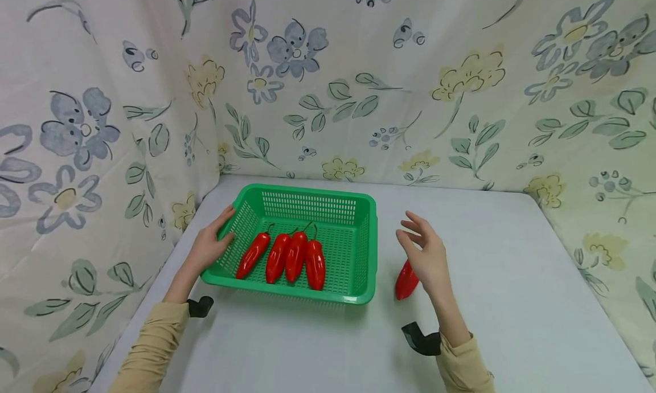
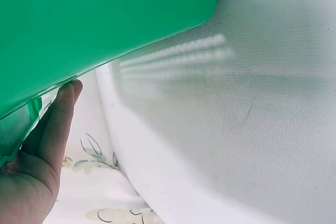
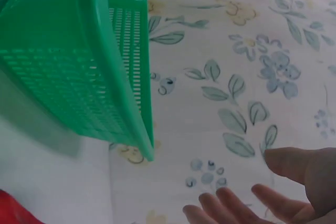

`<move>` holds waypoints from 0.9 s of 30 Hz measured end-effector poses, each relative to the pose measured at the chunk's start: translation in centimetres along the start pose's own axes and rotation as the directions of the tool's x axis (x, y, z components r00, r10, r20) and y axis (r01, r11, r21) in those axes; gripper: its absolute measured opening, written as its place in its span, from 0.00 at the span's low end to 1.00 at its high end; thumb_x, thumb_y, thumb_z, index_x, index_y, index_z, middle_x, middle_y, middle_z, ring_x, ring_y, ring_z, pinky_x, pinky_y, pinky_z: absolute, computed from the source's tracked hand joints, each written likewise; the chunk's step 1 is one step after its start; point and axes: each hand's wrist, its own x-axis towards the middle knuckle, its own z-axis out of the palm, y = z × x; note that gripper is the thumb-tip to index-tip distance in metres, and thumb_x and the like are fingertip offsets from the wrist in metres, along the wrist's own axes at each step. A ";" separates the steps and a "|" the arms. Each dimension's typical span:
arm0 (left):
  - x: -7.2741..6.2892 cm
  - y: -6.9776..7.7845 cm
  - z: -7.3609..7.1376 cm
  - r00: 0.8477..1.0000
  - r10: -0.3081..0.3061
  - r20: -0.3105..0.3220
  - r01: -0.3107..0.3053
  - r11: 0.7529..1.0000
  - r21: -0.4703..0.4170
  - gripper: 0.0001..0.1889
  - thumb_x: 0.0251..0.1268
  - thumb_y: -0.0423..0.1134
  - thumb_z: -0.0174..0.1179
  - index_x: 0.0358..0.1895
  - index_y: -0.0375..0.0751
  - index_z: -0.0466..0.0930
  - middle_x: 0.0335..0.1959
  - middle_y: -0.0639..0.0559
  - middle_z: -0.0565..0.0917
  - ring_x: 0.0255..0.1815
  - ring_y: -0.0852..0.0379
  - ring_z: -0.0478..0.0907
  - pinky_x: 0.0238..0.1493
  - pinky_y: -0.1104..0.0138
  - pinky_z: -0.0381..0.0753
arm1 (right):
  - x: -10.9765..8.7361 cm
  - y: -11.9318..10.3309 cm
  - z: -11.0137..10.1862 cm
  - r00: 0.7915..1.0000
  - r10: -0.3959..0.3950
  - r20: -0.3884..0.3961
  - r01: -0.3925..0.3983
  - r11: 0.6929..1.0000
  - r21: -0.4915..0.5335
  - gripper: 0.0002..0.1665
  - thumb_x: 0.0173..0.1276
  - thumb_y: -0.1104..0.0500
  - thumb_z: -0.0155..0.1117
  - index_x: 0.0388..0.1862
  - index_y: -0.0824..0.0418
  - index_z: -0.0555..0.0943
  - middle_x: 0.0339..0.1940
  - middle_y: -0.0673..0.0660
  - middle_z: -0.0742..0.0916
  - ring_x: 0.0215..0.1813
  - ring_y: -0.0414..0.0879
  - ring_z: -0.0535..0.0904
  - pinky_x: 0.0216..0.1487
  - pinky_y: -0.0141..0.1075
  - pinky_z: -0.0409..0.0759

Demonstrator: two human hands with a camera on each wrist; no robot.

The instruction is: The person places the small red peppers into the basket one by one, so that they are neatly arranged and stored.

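A green plastic basket (image 1: 353, 250) with slotted walls stands on the white table, turned slightly. Several glossy red peppers (image 1: 296, 256) with thin dark stems lie side by side in its left half. My left hand (image 1: 207, 244) grips the basket's left end, thumb at the rim and fingers along the outside; the left wrist view shows those fingers (image 2: 59, 129) against the green wall. To the right of the basket, my right hand (image 1: 426, 255) is raised with relaxed, spread fingers and holds nothing. Another red pepper (image 1: 406, 282) lies on the table below it, partly hidden by that hand.
The white table (image 1: 512, 279) extends to the right of the basket and in front of it. Floral cloth (image 1: 328, 97) hangs behind the table and along both sides. Black straps (image 1: 425, 342) are around both wrists.
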 end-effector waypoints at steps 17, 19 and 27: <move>0.0 -0.2 0.0 1.000 -0.004 0.005 0.004 1.000 0.011 0.32 0.66 0.30 0.52 0.73 0.41 0.56 0.77 0.47 0.54 0.74 0.37 0.53 0.68 0.40 0.58 | 1.1 5.9 -0.2 0.987 0.123 -0.107 -0.146 0.958 -0.245 0.31 0.70 0.59 0.52 0.69 0.69 0.63 0.61 0.75 0.75 0.58 0.68 0.75 0.51 0.56 0.80; 0.0 -0.2 -0.1 1.000 -0.004 0.004 0.004 1.000 0.008 0.32 0.66 0.30 0.52 0.73 0.41 0.56 0.77 0.47 0.54 0.75 0.37 0.52 0.68 0.40 0.58 | 1.3 6.9 0.0 0.987 0.112 -0.119 -0.143 0.943 -0.301 0.31 0.68 0.59 0.53 0.67 0.71 0.64 0.58 0.77 0.76 0.53 0.69 0.76 0.45 0.53 0.82; 0.0 -0.2 0.0 1.000 -0.015 0.006 0.015 1.000 0.000 0.32 0.67 0.30 0.52 0.74 0.42 0.56 0.77 0.49 0.53 0.75 0.39 0.52 0.69 0.41 0.57 | 1.7 9.3 1.2 0.982 0.150 -0.111 -0.182 0.904 -0.387 0.30 0.67 0.61 0.55 0.66 0.73 0.65 0.54 0.79 0.77 0.52 0.70 0.75 0.45 0.55 0.82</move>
